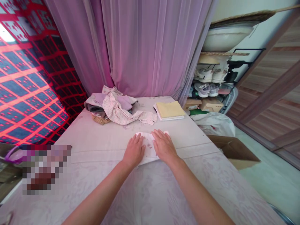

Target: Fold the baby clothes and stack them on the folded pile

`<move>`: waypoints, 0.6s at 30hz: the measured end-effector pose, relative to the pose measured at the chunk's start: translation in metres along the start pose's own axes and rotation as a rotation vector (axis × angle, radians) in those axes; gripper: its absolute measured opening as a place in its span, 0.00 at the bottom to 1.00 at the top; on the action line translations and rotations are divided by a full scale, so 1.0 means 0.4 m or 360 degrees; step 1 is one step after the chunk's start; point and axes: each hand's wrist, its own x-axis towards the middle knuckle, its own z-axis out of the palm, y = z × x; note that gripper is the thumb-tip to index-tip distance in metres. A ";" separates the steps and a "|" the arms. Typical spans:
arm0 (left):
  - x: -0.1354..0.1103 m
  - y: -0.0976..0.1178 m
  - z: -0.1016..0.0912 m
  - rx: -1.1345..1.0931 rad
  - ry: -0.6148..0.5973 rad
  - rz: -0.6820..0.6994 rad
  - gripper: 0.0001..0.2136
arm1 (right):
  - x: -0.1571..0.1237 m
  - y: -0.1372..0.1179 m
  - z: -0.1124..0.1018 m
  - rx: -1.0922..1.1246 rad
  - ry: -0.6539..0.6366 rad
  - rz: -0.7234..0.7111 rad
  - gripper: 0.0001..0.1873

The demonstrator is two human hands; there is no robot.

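A small white cloth with faint dark marks lies folded on the pale floral sheet. On its left part rests my left hand, palm down with fingers stretched forward. My right hand lies flat on the right part in the same way. Both hands press on the cloth without gripping it, and they cover much of its two sides. Beyond them sits a heap of crumpled clothes, with a striped sleeve trailing right. A folded yellow cloth lies on white layers at the far right.
Purple curtains hang behind the far edge. A rack with shoes and a white basin stands to the right. An open cardboard box is on the floor beside the right edge. A pixelated patch hides something at left.
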 end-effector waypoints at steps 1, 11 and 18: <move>0.015 0.015 0.013 0.0030 -0.0029 0.0013 0.22 | 0.006 -0.007 0.017 -0.0004 -0.0090 -0.0038 0.25; 0.030 0.022 0.080 -0.0012 -0.0018 0.0005 0.25 | 0.011 0.027 0.094 -0.0138 -0.0266 0.0012 0.28; 0.042 0.017 0.065 -0.0064 -0.0080 -0.0022 0.24 | 0.009 0.014 0.091 -0.0159 -0.0238 0.0019 0.27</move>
